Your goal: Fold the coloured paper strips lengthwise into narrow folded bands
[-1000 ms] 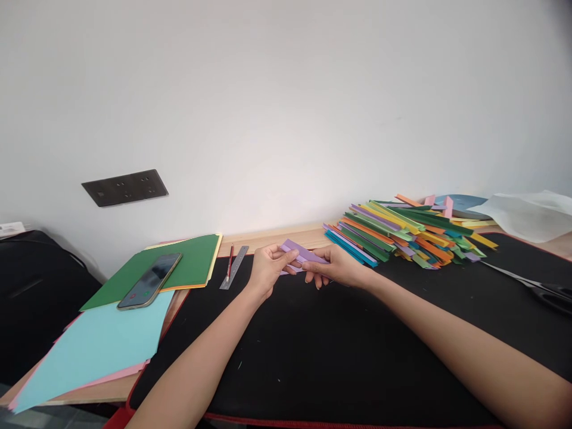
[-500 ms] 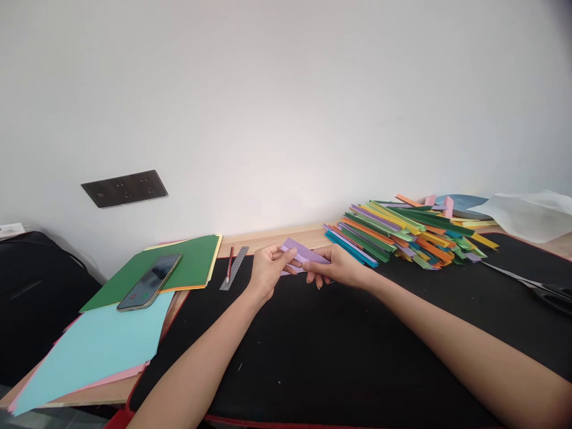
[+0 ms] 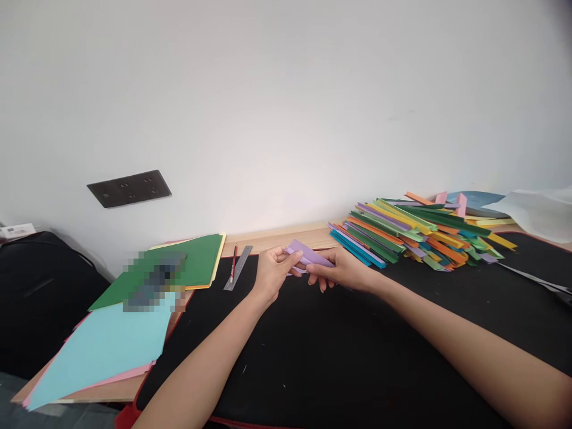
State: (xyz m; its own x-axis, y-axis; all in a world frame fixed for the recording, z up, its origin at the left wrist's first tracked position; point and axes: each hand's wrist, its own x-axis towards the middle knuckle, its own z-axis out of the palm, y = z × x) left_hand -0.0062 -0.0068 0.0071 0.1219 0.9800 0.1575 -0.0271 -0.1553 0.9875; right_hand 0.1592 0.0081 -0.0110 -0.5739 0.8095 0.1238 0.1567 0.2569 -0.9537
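Note:
A folded piece of purple paper (image 3: 308,254) is held up between my hands over the far part of the black mat (image 3: 304,357). My left hand (image 3: 273,271) is closed on its left end, thumb on the near side. At the right end, my right hand (image 3: 342,268) pinches it between thumb and fingers. The paper's lower layers are partly covered by my fingers. A steel ruler (image 3: 239,268) and a red pencil (image 3: 233,262) lie to the left of my left hand.
Many folded coloured paper strips (image 3: 402,229) are heaped at the right, with scissors (image 3: 536,277), a blue plate (image 3: 476,202) and a whitish sheet (image 3: 536,211) near them. Left are green paper (image 3: 201,262), light-blue sheets (image 3: 107,351) and a pixelated area. Behind stands a wall with a socket panel (image 3: 129,187).
The whole view has shifted slightly, with things sitting a little further right. Both hands keep their hold on the purple paper, whose folds show slightly differently.

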